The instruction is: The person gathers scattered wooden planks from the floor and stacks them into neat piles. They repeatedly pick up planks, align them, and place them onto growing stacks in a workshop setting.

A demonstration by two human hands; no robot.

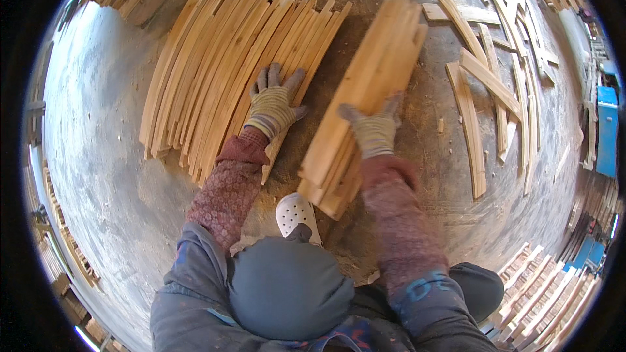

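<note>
Gloved hands work on a dusty concrete floor point(98, 130): left hand point(272, 105) lies flat, fingers spread, on the fanned row of wooden slats point(215, 65); right hand point(375, 132) grips a tilted slat bundle point(365, 98) just beside it.

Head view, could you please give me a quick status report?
Left hand flat on laid slat row. Right hand gripping slat bundle. Loose slats scattered right.
</note>
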